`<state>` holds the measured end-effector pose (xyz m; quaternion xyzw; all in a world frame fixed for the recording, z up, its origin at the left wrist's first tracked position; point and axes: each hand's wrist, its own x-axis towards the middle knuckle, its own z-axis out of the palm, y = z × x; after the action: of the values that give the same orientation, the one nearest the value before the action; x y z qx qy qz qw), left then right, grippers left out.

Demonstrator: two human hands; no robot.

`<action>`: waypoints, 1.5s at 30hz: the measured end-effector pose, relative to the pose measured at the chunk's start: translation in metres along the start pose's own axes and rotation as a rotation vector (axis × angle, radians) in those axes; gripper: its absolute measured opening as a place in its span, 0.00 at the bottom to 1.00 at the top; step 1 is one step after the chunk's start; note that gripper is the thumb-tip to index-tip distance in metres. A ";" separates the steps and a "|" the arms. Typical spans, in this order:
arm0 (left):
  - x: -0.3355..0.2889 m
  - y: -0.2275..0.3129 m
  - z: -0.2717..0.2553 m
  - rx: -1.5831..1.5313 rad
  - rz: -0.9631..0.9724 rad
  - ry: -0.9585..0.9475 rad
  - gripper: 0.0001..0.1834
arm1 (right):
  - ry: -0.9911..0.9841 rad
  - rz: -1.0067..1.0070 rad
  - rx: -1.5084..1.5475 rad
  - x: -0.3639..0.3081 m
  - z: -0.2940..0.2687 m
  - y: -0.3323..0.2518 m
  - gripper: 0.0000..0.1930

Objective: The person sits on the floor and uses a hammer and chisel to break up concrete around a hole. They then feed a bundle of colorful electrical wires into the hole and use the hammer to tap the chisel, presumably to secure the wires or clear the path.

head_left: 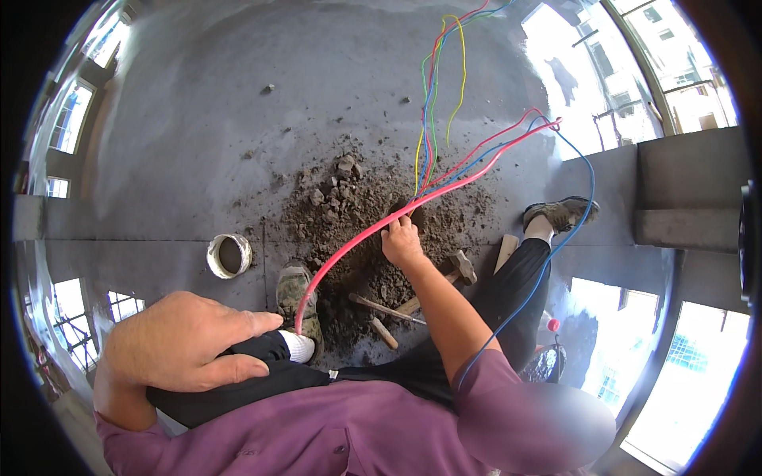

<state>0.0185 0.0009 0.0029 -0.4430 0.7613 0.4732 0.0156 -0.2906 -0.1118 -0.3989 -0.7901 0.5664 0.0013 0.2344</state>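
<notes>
A long red electrical wire point(367, 231) arcs across the middle, its loose end just beyond my left hand's point(186, 341) fingertips. That hand is raised with index finger and thumb spread, holding nothing. Down at the rubble, my right hand point(403, 242) is closed at the base of a bundle of coloured wires point(429, 151). Its fingertips are partly covered there. The red wire passes over them. From the bundle, a blue wire point(590, 198) loops out at the right and back toward my right upper arm. Broken dirt and rubble point(349, 190) surround the right hand.
A hammer point(463, 267) lies beside my right forearm. Nearer are a chisel point(386, 309) and a short wooden handle point(384, 333). A white-rimmed bucket point(229, 256) stands left of my left shoe point(298, 293). A wooden piece point(506, 254) rests beside my right leg.
</notes>
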 end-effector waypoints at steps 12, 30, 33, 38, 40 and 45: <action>0.002 0.007 0.002 0.007 -0.006 0.048 0.27 | -0.142 -0.031 -0.041 0.002 -0.001 -0.004 0.20; 0.011 0.013 -0.001 -0.006 0.022 0.023 0.28 | -0.263 0.006 -0.091 -0.029 -0.031 -0.026 0.32; 0.007 0.006 0.003 -0.004 0.003 0.064 0.28 | -0.525 0.021 0.129 -0.044 -0.052 -0.058 0.28; 0.007 0.007 0.003 -0.016 0.009 0.051 0.27 | -0.014 0.222 0.189 -0.012 -0.039 0.008 0.14; 0.007 0.006 0.004 -0.020 0.007 0.055 0.27 | 0.077 0.272 0.362 0.002 -0.037 0.035 0.18; 0.011 0.008 0.002 -0.013 -0.048 0.047 0.26 | 0.096 0.104 0.710 0.032 -0.019 0.076 0.22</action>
<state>0.0050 -0.0038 0.0028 -0.4723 0.7475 0.4671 0.0063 -0.3529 -0.1661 -0.4183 -0.6285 0.5815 -0.2209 0.4669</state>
